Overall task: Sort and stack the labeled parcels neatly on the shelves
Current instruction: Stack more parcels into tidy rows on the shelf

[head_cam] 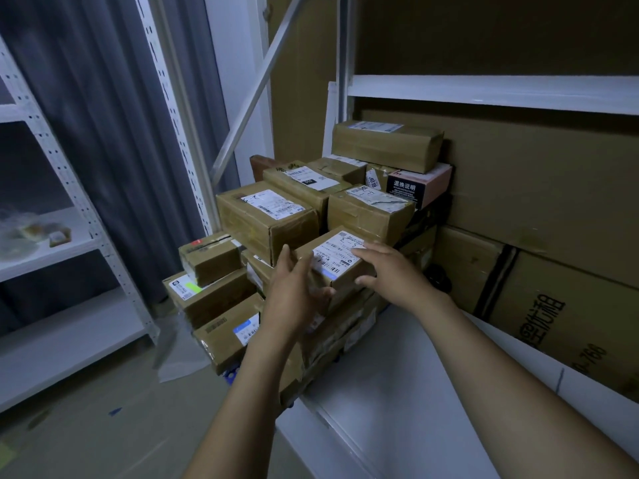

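**Labeled parcel (340,262) between two flat hands**

It sits atop the stack of parcels (266,219), directly between the hands. The left hand (294,292) lays nearly straight fingers against its near face. The right hand (390,271) rests straight fingers on its label and right edge. Neither hand curls round it.

This is a parcel storeroom or pick-up depot. Just ahead of the left hand (294,292), brown taped cardboard parcels with white printed shipping labels (266,216) are piled several deep. White perforated steel shelving uprights (171,108) rise well to its left, before a grey pleated curtain (103,98). A white metal shelf board (397,392) lies below the right hand (390,271), with large flattened brown cardboard sheets (536,174) beyond it.
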